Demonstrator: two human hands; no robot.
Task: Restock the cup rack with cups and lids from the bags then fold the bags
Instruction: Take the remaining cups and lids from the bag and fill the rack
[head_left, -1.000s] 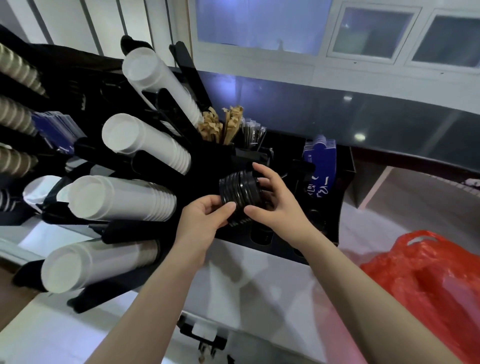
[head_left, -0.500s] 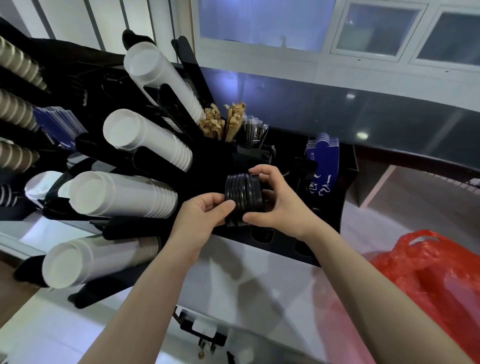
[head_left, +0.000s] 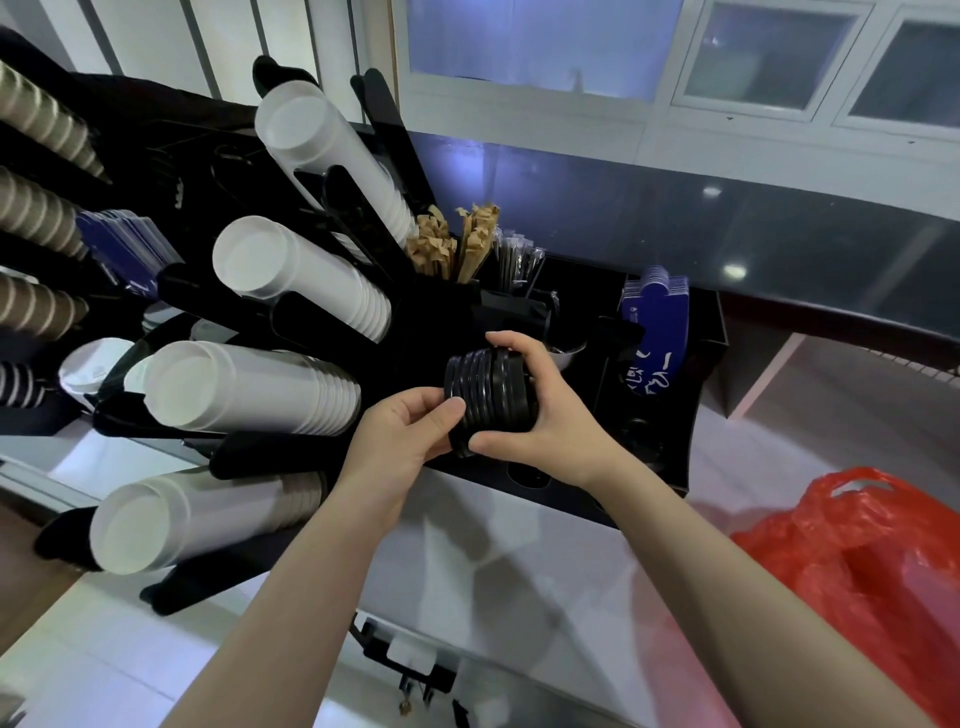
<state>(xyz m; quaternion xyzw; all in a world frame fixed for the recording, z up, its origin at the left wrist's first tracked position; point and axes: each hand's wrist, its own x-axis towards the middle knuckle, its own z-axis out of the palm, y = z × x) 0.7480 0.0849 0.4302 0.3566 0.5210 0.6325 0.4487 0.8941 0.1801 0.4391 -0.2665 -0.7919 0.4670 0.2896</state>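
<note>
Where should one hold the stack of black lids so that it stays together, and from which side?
Grip the stack of black lids at its two flat ends, pressing inward from left and right, as the left hand and right hand do: it lies sideways, so loose lids could probably slide apart.

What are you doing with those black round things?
A person is restocking a cup rack. Both hands hold a stack of black lids in front of it: the left hand at the near end, the right hand wrapped over the far end. White cups already fill the rack. A red bag lies nearby, unfolded.
</note>
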